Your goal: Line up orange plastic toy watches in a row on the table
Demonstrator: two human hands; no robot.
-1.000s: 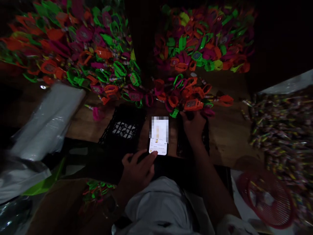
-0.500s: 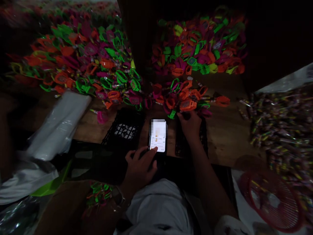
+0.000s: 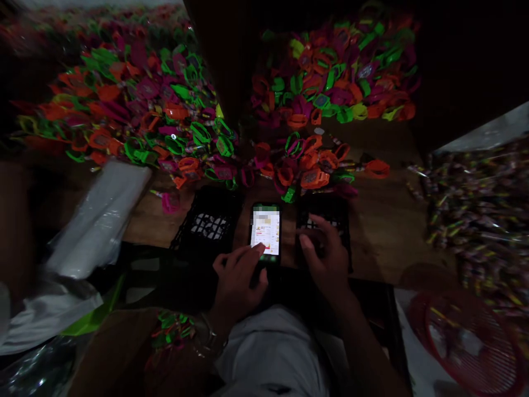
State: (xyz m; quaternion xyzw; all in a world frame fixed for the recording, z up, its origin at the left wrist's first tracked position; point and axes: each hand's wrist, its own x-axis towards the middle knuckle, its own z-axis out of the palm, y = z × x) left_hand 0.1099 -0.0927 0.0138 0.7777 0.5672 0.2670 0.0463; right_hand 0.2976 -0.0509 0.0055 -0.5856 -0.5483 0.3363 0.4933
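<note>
A lit phone (image 3: 265, 229) lies face up on the wooden table, between two black plastic baskets. My left hand (image 3: 239, 275) rests at its lower edge, fingers apart, with the index fingertip on the screen. Over the right black basket (image 3: 343, 220) hovers my right hand (image 3: 326, 253), its thumb and fingers apart and nothing seen between them. The left black basket (image 3: 206, 223) stands beside the phone. Just beyond the phone lie toy watches in orange, green and pink, among them an orange watch (image 3: 314, 178) and a green one (image 3: 289, 194).
Large heaps of coloured toy watches (image 3: 144, 105) cover the back. Many small wrapped sticks (image 3: 475, 204) are piled at right, above a red basket (image 3: 475, 336). Clear plastic bags (image 3: 103, 215) lie at left. A cardboard box (image 3: 111, 342) stands low, left of my lap.
My right hand has drawn back toward me from the watches to over the right basket, and its fingers have spread. The phone screen shows a different page. My left hand stays on the phone.
</note>
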